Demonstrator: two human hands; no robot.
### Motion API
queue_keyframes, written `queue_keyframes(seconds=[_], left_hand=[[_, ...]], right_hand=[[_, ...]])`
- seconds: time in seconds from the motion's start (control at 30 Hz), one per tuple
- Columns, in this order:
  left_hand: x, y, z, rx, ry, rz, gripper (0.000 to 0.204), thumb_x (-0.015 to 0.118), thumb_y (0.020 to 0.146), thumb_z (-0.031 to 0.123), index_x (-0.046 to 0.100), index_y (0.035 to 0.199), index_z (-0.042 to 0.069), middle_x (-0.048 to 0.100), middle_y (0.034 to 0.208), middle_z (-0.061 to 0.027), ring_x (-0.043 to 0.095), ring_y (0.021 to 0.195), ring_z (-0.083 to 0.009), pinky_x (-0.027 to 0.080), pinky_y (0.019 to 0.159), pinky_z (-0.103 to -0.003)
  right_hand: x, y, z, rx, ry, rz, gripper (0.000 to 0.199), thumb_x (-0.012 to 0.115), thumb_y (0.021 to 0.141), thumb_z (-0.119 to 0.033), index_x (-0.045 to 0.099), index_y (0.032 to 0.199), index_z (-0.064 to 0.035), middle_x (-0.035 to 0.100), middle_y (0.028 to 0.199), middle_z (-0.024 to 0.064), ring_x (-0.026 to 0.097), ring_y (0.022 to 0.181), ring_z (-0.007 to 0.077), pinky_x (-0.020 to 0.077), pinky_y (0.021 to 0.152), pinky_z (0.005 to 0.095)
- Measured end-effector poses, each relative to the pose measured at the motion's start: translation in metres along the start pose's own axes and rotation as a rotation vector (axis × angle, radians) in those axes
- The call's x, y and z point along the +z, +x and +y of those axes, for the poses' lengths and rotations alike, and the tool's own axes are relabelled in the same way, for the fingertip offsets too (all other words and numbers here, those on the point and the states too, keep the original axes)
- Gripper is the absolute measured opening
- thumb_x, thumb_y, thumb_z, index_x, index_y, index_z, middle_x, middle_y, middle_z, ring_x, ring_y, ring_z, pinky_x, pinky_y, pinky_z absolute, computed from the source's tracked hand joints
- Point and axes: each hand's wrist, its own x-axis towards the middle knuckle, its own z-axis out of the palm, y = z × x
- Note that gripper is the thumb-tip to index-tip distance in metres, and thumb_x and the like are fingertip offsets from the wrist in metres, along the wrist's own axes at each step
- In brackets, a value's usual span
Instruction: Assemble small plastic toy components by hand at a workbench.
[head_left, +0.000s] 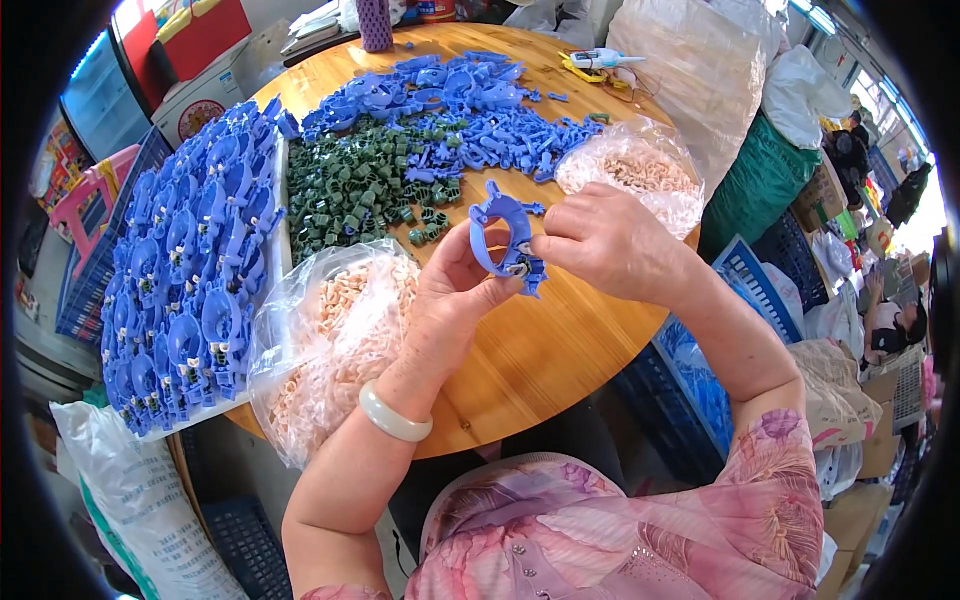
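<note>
My left hand holds up a blue plastic ring-shaped part, thumb below and fingers behind it. A small dark and pale piece sits at the ring's lower right. My right hand is closed, with thumb and forefinger pinched at the ring's right side; what they pinch is hidden. Beneath the hands is a round wooden table. Beyond them lie a heap of small dark green parts, small blue pieces and larger blue ring parts.
Clear bags of small pale pieces lie left and right. A tray of blue ring parts in rows stands at the left. A white and blue tool lies at the far right edge. Blue crates and sacks flank the table.
</note>
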Motion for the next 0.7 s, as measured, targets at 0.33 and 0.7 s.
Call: queue_keyframes(seconds=[0.33,0.7], left_hand=[[-0.005,0.003,-0.001,-0.061,-0.090,0.049,0.051,0.066,0.076,-0.004,0.047,0.123,0.002,0.056,0.112,-0.0064,0.056,0.101,-0.0160,0.050,0.087,-0.032],[-0.003,0.001,-0.001,0.021,0.017,0.005,0.055,0.066,0.077,-0.005,0.044,0.127,0.004,0.055,0.115,-0.0049,0.055,0.105,-0.0152,0.050,0.088,-0.031]], right_hand=[[0.004,-0.002,-0.005,0.163,0.095,0.003,0.012,0.065,0.075,-0.012,0.057,0.083,-0.0076,0.054,0.072,0.0047,0.057,0.067,0.0212,0.0432,0.059,0.0336],[0.010,-0.002,-0.020,0.540,0.437,0.076,0.010,0.062,0.080,-0.015,0.058,0.084,-0.0063,0.060,0.076,0.0099,0.060,0.073,0.0277,0.0472,0.060,0.0354]])
